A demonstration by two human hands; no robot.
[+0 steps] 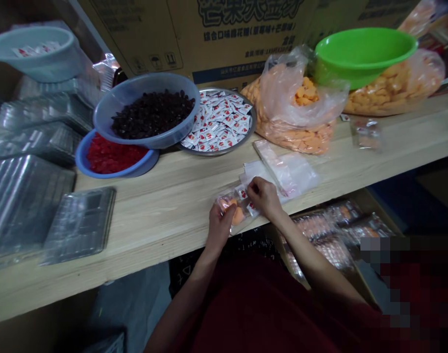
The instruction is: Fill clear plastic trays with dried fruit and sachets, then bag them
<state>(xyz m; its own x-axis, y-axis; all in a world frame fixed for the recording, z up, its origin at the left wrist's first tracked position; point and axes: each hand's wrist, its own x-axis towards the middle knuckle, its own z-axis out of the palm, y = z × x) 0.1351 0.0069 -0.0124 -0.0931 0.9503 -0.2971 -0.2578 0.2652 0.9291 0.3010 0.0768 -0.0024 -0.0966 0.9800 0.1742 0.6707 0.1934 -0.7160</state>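
Note:
At the table's front edge, my left hand (219, 228) grips a small clear plastic bag (227, 198) by its left side. Orange pieces (238, 215) lie inside it, with my thumb across them. My right hand (265, 197) has its fingers pinched together at the bag's right end, beside white sachets with red print (242, 192). What those fingers hold, if anything, is hidden. Flat empty bags (301, 174) are spread just beyond my right hand.
Behind stand a blue bowl of red pieces (80, 164), a bowl of dark pieces (176, 139), a metal tray of sachets (253, 122), a large bag of orange pieces (297, 135) and a green bowl (363, 51). Plastic trays (80, 223) are at left; a box of filled packs (378, 203) sits below.

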